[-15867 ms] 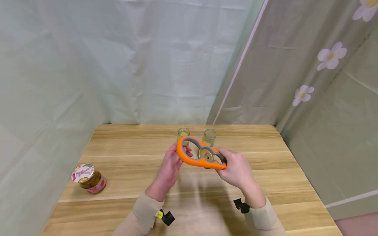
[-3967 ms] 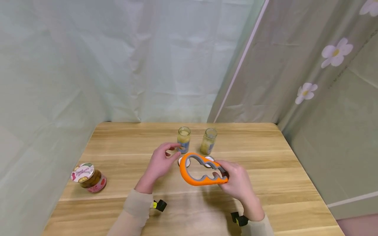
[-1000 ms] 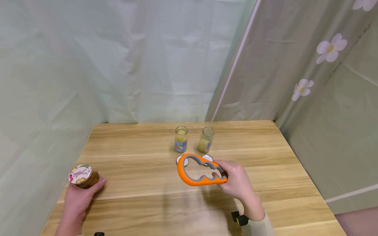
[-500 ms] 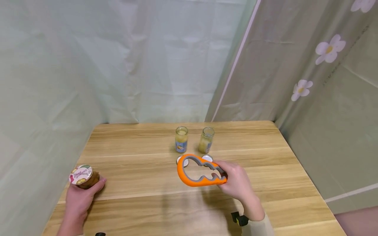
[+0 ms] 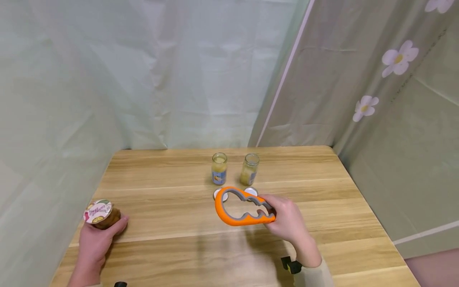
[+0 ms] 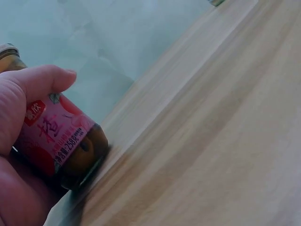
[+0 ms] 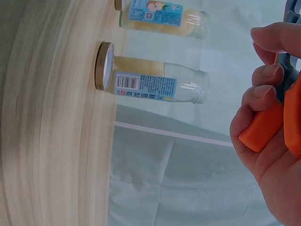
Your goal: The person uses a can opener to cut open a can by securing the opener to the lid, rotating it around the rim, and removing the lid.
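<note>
At the table's left, my left hand (image 5: 94, 243) grips a jar of fruit (image 5: 98, 212) with a patterned lid cover. Its pink label (image 6: 54, 134) shows in the left wrist view, thumb around the side; the base is at the tabletop. My right hand (image 5: 289, 219) holds an orange and grey jar opener (image 5: 219, 208) by its narrow end, raised above the table. Behind the opener stand two lidless glass jars, the left jar (image 5: 219, 175) and the right jar (image 5: 249, 174), with pale contents. Before them lie two lids, the left lid (image 5: 216, 194) partly hidden and the right lid (image 5: 250, 191), white insides showing.
The wooden table (image 5: 172, 215) has its back edge against a hanging pale curtain (image 5: 201, 79). A darker curtain with flowers (image 5: 365, 107) hangs along the right side.
A gold lid showed through the opener at first; two lids now lie by the jars. My left hand went from the left glass jar to the fruit jar and grips it. The right hand keeps the opener.
</note>
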Motion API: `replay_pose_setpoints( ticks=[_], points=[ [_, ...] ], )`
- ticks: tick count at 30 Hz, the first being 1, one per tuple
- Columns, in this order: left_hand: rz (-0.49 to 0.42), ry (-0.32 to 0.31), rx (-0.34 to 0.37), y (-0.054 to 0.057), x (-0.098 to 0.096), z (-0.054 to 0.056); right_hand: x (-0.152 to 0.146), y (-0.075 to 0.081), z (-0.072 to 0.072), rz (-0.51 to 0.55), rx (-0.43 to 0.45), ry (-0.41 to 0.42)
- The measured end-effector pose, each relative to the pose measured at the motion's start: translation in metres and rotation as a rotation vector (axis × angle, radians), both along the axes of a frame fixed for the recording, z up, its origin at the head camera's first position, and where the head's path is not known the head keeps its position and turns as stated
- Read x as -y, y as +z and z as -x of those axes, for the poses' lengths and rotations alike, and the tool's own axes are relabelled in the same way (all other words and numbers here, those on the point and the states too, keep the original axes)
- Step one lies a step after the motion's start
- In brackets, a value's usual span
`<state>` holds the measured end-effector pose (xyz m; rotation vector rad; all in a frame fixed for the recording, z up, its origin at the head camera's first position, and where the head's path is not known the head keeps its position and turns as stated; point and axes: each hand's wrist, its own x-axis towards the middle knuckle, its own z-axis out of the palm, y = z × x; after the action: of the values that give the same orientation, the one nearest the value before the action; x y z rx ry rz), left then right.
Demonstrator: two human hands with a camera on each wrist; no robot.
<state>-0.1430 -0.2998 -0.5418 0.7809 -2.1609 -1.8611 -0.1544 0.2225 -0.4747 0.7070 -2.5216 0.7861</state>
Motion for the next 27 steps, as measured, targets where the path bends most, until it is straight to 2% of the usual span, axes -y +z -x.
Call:
replay_pose_setpoints(
  ticks=[5, 9, 12, 16, 19, 23, 27],
  points=[
    [-0.063, 0.000, -0.073, -0.001, -0.006, -0.002, 0.000, -0.001, 0.001, 0.008, 0.004, 0.006],
    [-0.062, -0.058, -0.147, 0.005, -0.017, -0.002, -0.001, -0.002, 0.001, 0.013, 0.016, 0.005],
    [-0.070, -0.151, -0.224, 0.014, -0.028, -0.002, -0.001, -0.002, 0.001, 0.006, 0.020, -0.003],
    [-0.057, -0.317, -0.327, 0.027, -0.046, 0.002, -0.003, -0.001, 0.002, -0.001, 0.027, -0.005],
    [-0.023, -0.424, -0.369, 0.037, -0.064, 0.008, -0.004, 0.001, 0.004, -0.001, 0.024, 0.004],
    [0.047, -0.531, -0.368, 0.047, -0.092, 0.014, -0.005, 0.004, 0.007, -0.010, 0.013, 0.016],
    [0.087, -0.614, -0.356, 0.047, -0.124, 0.019, -0.005, 0.009, 0.010, -0.028, 0.016, 0.010]
  ],
)
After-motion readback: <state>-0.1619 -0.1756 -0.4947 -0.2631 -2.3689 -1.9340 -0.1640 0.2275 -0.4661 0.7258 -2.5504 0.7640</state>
